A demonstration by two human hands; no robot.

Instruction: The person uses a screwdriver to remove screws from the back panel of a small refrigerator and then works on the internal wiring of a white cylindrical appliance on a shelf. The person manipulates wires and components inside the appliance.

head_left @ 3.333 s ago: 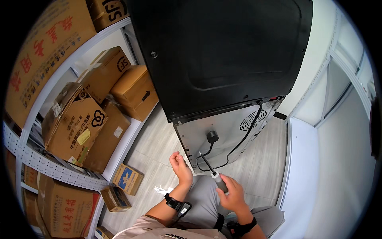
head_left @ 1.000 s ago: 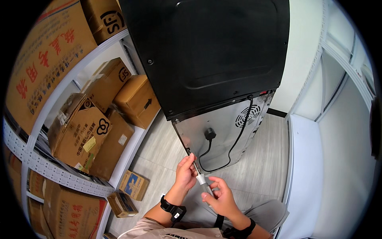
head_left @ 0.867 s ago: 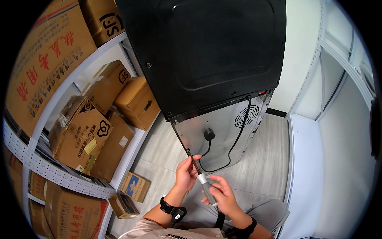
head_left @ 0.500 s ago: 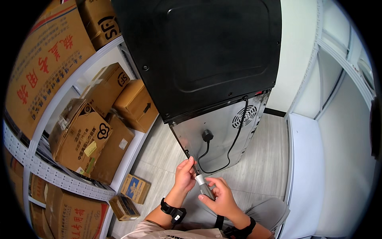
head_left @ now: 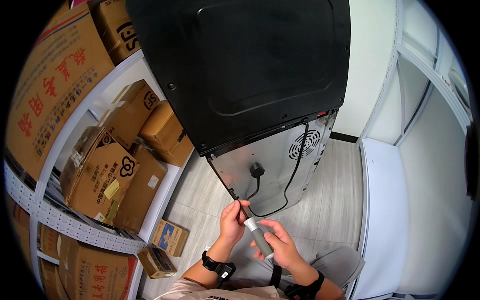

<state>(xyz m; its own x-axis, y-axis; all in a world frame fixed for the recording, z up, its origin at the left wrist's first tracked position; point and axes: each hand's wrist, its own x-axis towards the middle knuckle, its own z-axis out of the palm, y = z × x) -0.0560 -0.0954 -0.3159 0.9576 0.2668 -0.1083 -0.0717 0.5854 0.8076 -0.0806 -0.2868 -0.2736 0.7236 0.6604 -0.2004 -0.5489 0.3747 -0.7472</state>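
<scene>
A tall black appliance [head_left: 260,65] with a silver lower back panel [head_left: 272,185] stands in front of me. A black plug [head_left: 256,170] and a looping black cord [head_left: 286,192] are on that panel. My left hand [head_left: 231,224] pinches the thin dark shaft of a screwdriver [head_left: 260,237] near the panel's lower left edge, where the tip is too small to make out clearly. My right hand [head_left: 282,247] is closed round the grey and white handle, with the index finger partly raised.
Metal shelving [head_left: 75,222] with cardboard boxes [head_left: 95,175] lines the left. Two small boxes [head_left: 170,237] lie on the grey floor [head_left: 330,200] below it. A white ledge [head_left: 380,210] and pale framed panels [head_left: 420,150] curve along the right, beside a white wall [head_left: 367,60].
My left hand, apart from the screwdriver earlier, now grips its shaft. Over the last second my right fingers shift on the handle, and the view drifts slightly, the appliance appearing further left.
</scene>
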